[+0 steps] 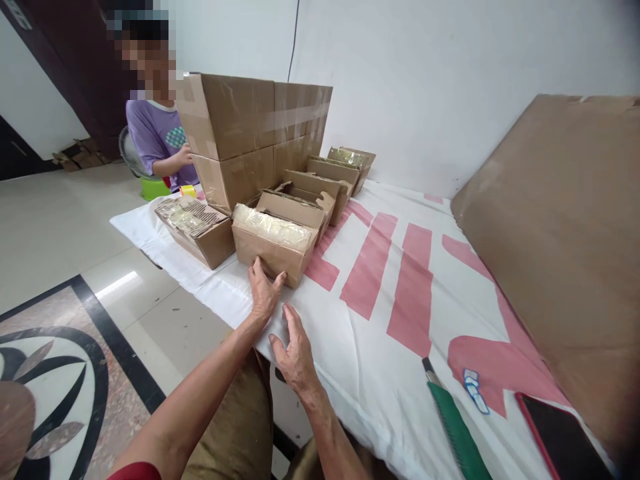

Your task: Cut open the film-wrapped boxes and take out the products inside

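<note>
My left hand [265, 290] touches the near face of a small cardboard box [270, 252], its fingers spread against the lower edge. Clear or yellowish tape covers that box's top. Just to the right, my right hand [294, 347] hovers by the table's edge with thumb and fingers apart, holding nothing. Behind the touched box, several cardboard boxes [320, 179] stand in a row, some with their tops open. On the left lies another box [197, 230] with torn, ribbed cardboard and tape on top.
Stacked closed cartons [240, 123] rise behind the row. A person [163, 140] in a purple shirt is beyond them. On the white and red cloth [370, 347] lie a green-handled saw or knife [457, 427], a phone [563, 433] and a small blue-white item [475, 391]. A large cardboard sheet [555, 253] leans right.
</note>
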`<state>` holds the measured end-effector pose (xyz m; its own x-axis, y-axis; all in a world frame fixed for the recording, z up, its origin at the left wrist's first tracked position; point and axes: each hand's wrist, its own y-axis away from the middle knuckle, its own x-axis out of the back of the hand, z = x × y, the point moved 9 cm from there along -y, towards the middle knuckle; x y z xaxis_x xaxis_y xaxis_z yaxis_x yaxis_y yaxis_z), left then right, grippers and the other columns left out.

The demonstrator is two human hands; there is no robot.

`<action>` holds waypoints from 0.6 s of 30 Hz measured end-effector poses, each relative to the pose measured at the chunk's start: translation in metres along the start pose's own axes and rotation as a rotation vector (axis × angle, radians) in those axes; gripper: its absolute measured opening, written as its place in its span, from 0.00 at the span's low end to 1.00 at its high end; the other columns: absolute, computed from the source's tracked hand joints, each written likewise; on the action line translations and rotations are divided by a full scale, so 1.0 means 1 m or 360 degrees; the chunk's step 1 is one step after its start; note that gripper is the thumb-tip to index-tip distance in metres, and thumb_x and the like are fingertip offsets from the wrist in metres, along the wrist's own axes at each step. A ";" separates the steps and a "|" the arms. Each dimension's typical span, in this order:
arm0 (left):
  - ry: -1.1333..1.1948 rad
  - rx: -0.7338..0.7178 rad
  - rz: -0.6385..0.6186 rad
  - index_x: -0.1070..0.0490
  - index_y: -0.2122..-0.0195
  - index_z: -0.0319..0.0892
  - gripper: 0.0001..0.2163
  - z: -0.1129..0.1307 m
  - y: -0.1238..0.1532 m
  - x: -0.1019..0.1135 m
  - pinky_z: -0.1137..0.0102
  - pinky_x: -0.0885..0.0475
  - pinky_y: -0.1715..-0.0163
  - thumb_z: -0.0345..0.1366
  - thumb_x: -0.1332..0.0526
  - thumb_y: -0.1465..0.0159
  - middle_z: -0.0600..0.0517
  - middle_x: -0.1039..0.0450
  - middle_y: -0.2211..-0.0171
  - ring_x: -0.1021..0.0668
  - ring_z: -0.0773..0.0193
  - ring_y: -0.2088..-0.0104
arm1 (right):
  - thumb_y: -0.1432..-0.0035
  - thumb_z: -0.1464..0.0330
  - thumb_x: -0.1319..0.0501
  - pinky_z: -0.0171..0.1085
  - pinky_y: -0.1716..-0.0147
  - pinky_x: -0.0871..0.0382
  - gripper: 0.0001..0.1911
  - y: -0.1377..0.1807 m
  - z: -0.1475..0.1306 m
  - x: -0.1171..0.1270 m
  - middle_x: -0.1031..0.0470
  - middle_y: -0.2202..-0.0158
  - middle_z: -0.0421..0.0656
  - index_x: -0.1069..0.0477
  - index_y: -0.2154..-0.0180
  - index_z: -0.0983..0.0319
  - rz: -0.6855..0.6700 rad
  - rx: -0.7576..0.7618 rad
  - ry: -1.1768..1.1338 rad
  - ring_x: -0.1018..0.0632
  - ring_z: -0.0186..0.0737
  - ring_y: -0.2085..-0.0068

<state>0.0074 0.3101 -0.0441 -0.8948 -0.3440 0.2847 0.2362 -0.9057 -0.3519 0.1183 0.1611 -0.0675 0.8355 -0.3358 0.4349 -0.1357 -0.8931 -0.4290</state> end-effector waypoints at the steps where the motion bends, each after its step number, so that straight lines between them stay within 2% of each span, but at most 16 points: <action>1: -0.0008 0.0003 0.0005 0.43 0.33 0.39 0.38 0.001 -0.001 -0.002 0.46 0.36 0.34 0.38 0.29 0.42 0.37 0.36 0.41 0.32 0.41 0.35 | 0.41 0.72 0.40 0.54 0.32 0.33 0.37 0.000 0.000 0.000 0.33 0.31 0.54 0.40 0.30 0.62 0.0006 0.0003 -0.0007 0.31 0.54 0.31; 9: -0.0036 -0.0007 0.0036 0.43 0.33 0.39 0.37 0.003 -0.006 -0.015 0.46 0.39 0.32 0.38 0.30 0.42 0.36 0.38 0.40 0.35 0.41 0.33 | 0.40 0.72 0.40 0.55 0.32 0.33 0.36 -0.001 0.000 0.001 0.33 0.31 0.54 0.39 0.31 0.62 0.0014 -0.0003 -0.0023 0.31 0.54 0.31; 18: -0.0091 0.0023 -0.0002 0.44 0.33 0.36 0.38 0.002 -0.013 -0.021 0.46 0.37 0.34 0.38 0.30 0.42 0.36 0.37 0.42 0.33 0.41 0.36 | 0.41 0.73 0.39 0.54 0.32 0.33 0.36 0.000 -0.001 0.001 0.33 0.31 0.54 0.38 0.31 0.62 -0.0004 -0.0027 -0.0030 0.31 0.54 0.31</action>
<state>0.0243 0.3287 -0.0433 -0.8720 -0.3559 0.3360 0.2408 -0.9096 -0.3387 0.1189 0.1603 -0.0664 0.8458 -0.3281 0.4206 -0.1427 -0.8989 -0.4143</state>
